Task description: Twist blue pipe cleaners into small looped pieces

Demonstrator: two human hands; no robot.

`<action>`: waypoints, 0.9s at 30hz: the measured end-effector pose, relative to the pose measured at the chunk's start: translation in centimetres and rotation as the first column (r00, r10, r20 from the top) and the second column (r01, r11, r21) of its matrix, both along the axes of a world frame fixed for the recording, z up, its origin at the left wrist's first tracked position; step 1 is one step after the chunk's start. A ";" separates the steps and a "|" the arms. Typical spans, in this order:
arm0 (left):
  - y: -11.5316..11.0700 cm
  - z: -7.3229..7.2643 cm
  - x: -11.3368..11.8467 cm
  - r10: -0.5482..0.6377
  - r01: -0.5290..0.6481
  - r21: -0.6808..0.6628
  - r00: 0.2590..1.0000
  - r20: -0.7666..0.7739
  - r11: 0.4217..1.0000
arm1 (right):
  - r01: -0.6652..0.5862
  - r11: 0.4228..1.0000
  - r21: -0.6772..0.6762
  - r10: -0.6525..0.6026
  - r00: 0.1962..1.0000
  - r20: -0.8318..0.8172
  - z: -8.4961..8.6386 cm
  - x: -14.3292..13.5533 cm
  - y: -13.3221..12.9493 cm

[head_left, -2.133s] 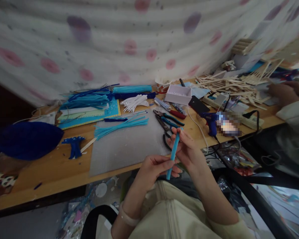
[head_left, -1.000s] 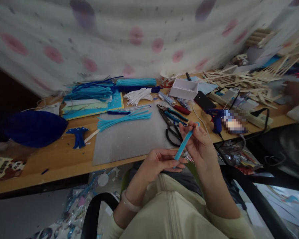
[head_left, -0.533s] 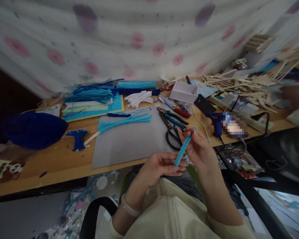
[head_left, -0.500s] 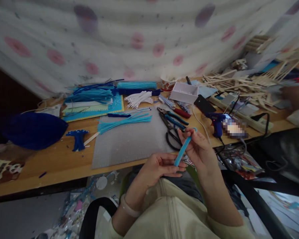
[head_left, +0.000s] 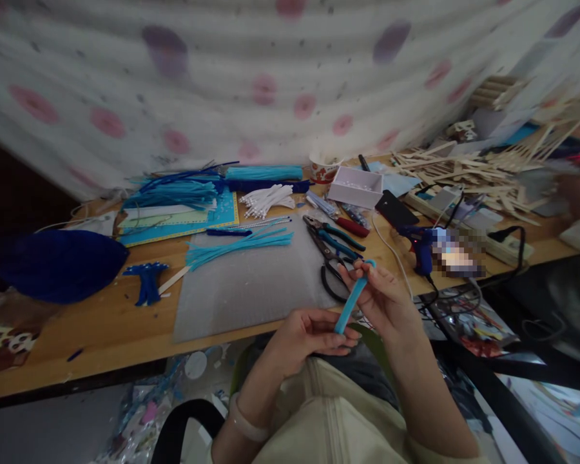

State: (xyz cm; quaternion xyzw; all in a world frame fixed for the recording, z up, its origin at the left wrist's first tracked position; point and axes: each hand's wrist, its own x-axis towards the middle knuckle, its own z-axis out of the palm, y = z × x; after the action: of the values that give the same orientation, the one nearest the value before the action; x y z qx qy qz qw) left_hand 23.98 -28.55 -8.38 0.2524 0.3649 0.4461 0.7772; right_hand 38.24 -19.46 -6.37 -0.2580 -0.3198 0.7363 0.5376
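Leaning further now before the wooden table and spotted curtain, a light-blue, probably chenille strip is spanning both pinching hands.

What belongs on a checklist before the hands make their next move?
1. Grip on the light-blue strip: ok, left hand at its lower end, right hand at its upper end.
2. Full shape of the strip's upper end: cannot tell, the right hand partly covers it.
3. Scissors well apart from the pliers: not ok, they lie crowded together.
4. Glue gun apart from the strip: ok, off to the right.
5. Glue gun cool: cannot tell.
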 end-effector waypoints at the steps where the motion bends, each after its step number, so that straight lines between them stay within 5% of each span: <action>1: 0.0 0.0 0.0 -0.001 0.001 -0.002 1.000 -0.007 1.000 | 0.000 1.000 -0.005 0.000 1.000 -0.001 0.0 0.1 0.0; 10: -0.1 -0.1 0.3 -0.010 0.009 -0.025 0.999 -0.031 1.000 | -0.075 0.996 -0.043 0.076 0.997 0.032 -0.2 0.6 -0.5; 18: -0.2 0.2 0.6 -0.017 0.017 -0.025 1.000 -0.018 1.000 | -0.271 0.962 0.043 0.263 0.955 0.136 -1.6 1.1 -1.4; 27: -0.5 0.1 0.5 0.000 -0.001 -0.041 0.999 -0.032 0.999 | -0.144 0.987 0.076 0.133 0.983 0.130 -0.9 0.6 -0.9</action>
State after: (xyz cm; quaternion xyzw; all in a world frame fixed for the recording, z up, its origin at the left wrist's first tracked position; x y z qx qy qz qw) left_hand 24.46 -29.06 -8.32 0.2436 0.3866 0.4347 0.7760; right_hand 38.89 -20.37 -7.29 -0.2576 -0.4008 0.7401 0.4746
